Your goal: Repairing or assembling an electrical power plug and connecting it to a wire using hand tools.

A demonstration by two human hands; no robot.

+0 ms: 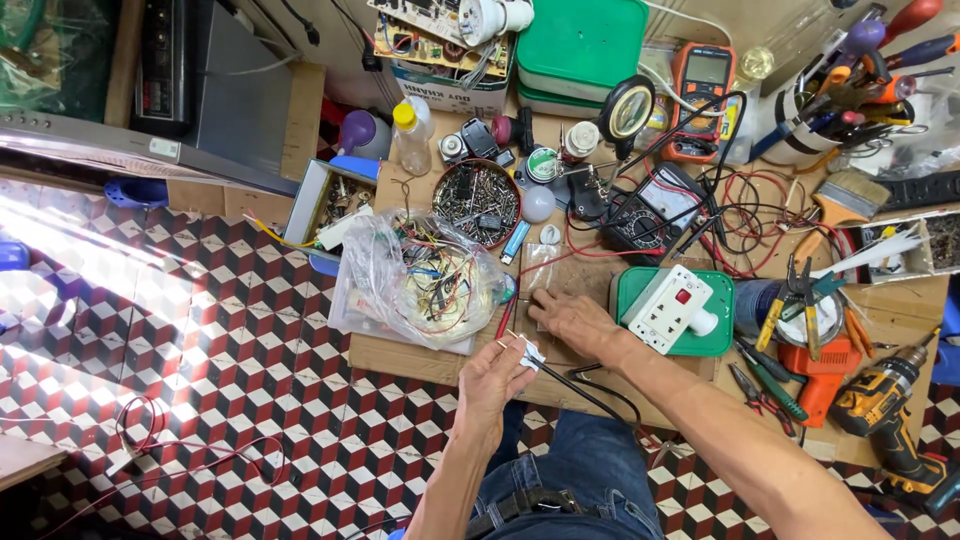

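Cluttered board point(420, 355): left hand point(490, 380) pinches plug point(531, 352).

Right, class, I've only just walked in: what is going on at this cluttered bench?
A person sits at a low wooden board covered with tools. The left hand pinches a small white part joined to a black cable. The right hand rests flat on the board beside a clear bag of wires and a white socket block. A bowl of screws and meters lie behind.
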